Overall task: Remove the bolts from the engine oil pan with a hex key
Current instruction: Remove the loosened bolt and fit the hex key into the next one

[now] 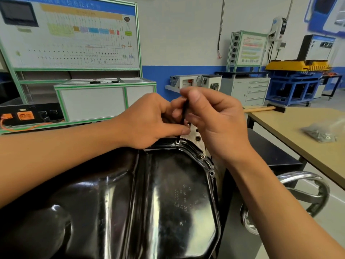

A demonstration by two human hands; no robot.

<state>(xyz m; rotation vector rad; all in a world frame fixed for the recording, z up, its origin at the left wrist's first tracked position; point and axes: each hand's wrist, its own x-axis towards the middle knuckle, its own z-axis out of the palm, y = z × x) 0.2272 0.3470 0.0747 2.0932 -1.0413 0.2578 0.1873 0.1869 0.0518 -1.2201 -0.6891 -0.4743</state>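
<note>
Far left: wiring-diagram training board (74,34), upright in a green-edged frame. Left forearm entering from the left edge, roughly level, wrist straight. Left hand (149,120) knuckles-up over the far rim of the oil pan (168,202), fingers curled, thumb stretched rightward with its tip pressed on the lower shaft of the hex key (183,118), so grasping the key low down.

One hex key, black, long axis near vertical, top leaning slightly right, tip pointing down into the bolt (177,141) at the far corner of the pan's flange.

Right hand (214,124) just beside the left, forearm rising from the lower right corner, wrist bent. Thumb and forefinger pinching the key's upper end, other fingers curled beneath.

Oil pan black and glossy, sump side up, filling the lower centre. Count along the visible right flange: two bolts, the keyed one and a second bolt (202,156) nearer the viewer, then one open bolt hole (211,173) nearer still.

Right of the pan: one chromed handwheel (306,193). Farther right: tan table (280,124) bearing one clear bag of hardware (319,132) and, at its far edge, one wooden-handled hammer (261,108).
</note>
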